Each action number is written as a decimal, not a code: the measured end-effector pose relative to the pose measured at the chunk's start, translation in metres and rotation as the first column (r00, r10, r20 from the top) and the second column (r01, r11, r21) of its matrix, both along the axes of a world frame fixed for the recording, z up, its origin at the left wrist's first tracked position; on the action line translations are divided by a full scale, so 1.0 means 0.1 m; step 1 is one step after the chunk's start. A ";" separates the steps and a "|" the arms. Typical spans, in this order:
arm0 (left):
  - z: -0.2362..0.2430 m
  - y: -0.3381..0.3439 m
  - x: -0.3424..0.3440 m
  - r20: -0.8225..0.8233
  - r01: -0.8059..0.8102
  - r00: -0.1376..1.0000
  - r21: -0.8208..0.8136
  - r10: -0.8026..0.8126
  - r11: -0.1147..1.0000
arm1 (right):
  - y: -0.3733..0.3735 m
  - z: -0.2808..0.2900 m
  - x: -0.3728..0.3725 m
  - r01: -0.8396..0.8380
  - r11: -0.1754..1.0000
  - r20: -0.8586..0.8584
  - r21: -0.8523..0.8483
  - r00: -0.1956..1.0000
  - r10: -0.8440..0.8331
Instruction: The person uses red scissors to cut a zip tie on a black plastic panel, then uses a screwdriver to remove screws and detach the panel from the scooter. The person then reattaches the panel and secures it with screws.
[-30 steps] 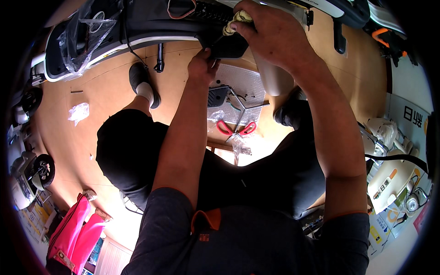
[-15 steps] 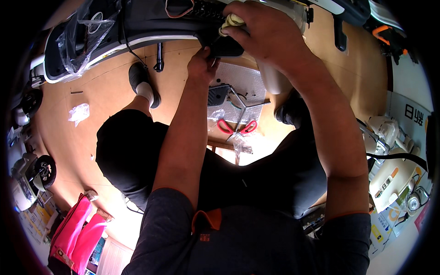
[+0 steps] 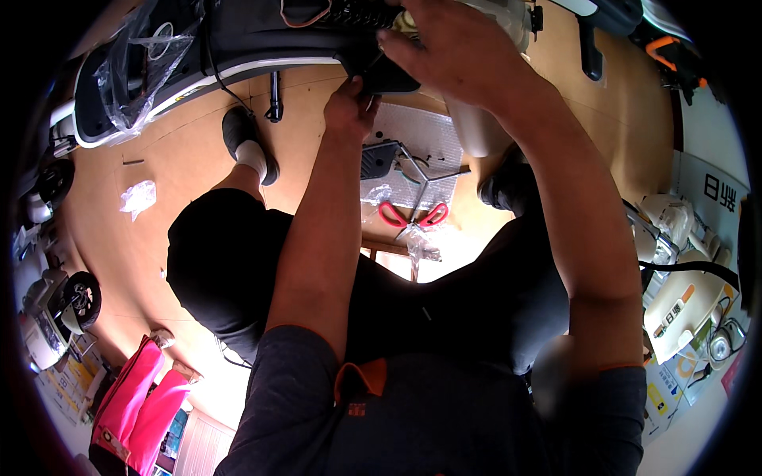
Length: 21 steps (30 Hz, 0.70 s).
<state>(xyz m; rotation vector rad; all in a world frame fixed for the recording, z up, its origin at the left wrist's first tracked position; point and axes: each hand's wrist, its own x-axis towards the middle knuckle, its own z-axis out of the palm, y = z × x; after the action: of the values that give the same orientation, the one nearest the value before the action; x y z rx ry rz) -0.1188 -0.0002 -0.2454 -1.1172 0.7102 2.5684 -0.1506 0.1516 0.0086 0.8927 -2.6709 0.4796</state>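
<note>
At the black panel (image 3: pixel 390 80), your left hand (image 3: pixel 348 111) still pinches its edge, steadying it; your right hand (image 3: pixel 459 54) now hides more yellow handle (image 3: pixel 405 22), can't tell its grip.

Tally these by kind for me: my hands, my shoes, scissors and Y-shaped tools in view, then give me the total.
Hands: 2 (left hand, right hand)
Shoes: 2 (left shoe, right shoe)
Scissors: 1
Y-shaped tool: 1
Total: 6
</note>
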 end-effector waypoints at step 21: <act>-0.45 -0.08 -0.09 -0.034 0.002 0.999 0.026 -0.001 1.000 | 0.03 -0.11 -0.05 -0.058 0.994 0.142 0.094 0.989 0.044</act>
<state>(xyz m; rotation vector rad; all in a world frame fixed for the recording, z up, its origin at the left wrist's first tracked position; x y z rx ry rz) -0.1281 -0.0078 -0.2901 -1.0672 0.6837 2.5938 -0.1556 0.1542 -0.0023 0.9918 -2.8255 0.4408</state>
